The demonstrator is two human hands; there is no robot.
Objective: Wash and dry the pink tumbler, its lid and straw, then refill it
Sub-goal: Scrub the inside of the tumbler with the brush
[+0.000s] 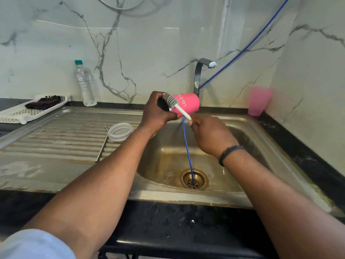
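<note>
My left hand (155,113) grips the pink tumbler (188,104), which lies on its side over the sink with its mouth turned left toward my palm. My right hand (211,134) pinches the white handle of a bottle brush (172,102); its grey bristle head sits at the tumbler's mouth, outside the rim. On the steel drainboard to the left lie the clear lid (120,131) and the metal straw (102,145).
The sink basin (242,128) has a brass drain with a blue hose (188,152) running into it. The tap (200,71) stands behind. A pink cup (258,100) sits at the back right, a water bottle (85,84) and a white tray (18,114) with a dark cloth at the back left.
</note>
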